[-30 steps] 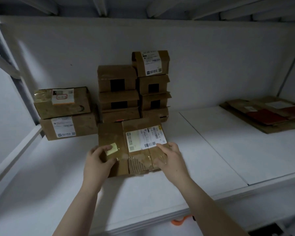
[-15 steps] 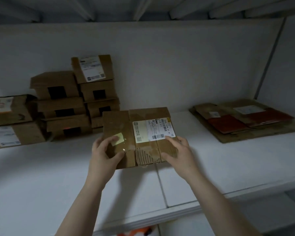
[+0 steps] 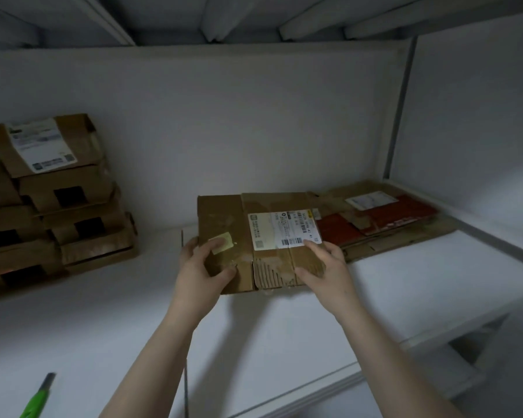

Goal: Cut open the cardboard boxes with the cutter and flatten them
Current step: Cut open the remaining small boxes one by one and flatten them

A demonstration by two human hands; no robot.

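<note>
I hold a flattened brown cardboard box with a white shipping label slightly above the white shelf, near its middle. My left hand grips its near left edge, thumb on top by a yellow sticker. My right hand grips its near right edge, fingers on the label's corner. A pile of flattened cardboard, partly red, lies just right of the held box. A green cutter lies on the shelf at the lower left.
Stacked closed cardboard boxes stand at the left against the back wall. The white shelf has a front edge near my forearms. A side wall and metal post close off the right end. Shelf beams hang overhead.
Both hands have carried the flattened box to the right, away from the stacked boxes and up to the pile of flat cardboard. The green cutter has come into view at the lower left.
</note>
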